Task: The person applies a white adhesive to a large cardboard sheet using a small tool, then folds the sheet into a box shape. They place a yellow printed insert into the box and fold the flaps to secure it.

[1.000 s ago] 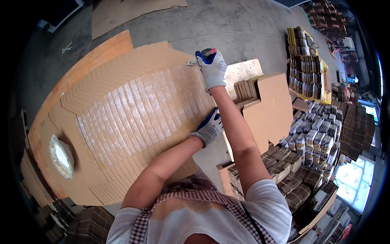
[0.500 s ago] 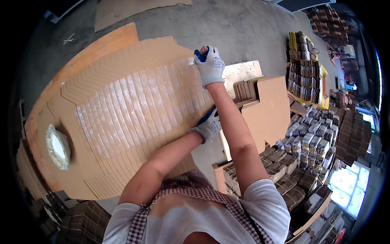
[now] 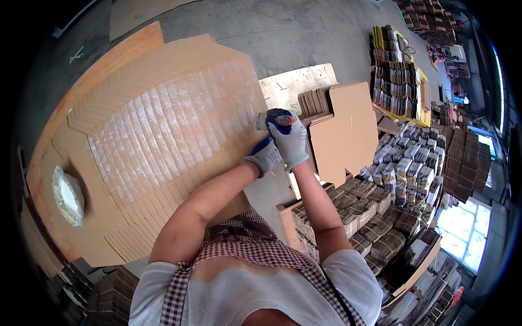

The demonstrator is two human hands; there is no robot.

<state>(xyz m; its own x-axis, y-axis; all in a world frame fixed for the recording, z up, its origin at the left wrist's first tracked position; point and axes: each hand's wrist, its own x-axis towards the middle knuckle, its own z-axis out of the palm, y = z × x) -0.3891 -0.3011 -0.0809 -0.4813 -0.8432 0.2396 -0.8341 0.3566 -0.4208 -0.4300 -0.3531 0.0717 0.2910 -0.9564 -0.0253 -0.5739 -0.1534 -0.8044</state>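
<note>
Overlapping brown cardboard sheets (image 3: 217, 92) lie fanned out in front of me, with shiny whitish wet-looking streaks across their exposed strips. My right hand (image 3: 292, 142), in a grey-white glove with blue palm, is closed around a brush (image 3: 262, 120), mostly hidden by the fingers; a bit of red shows in the grip. The brush head meets the right edge of the sheets. Just below it, my left hand (image 3: 265, 156) in a matching glove sits at that same edge, close against the right hand. Its fingers are partly covered, so their grip is unclear.
A white-filled bowl lined with plastic film (image 3: 68, 196) stands on the cardboard at left. An orange-brown board (image 3: 130, 50) lies under the sheets. To the right are flat cardboard pieces (image 3: 348, 136), a pale board (image 3: 315, 76) and tied cardboard bundles (image 3: 389, 247).
My right hand has come down and toward me with the brush, from the far right corner of the sheets to beside my left hand. The left hand has shifted little; the whole view has moved slightly.
</note>
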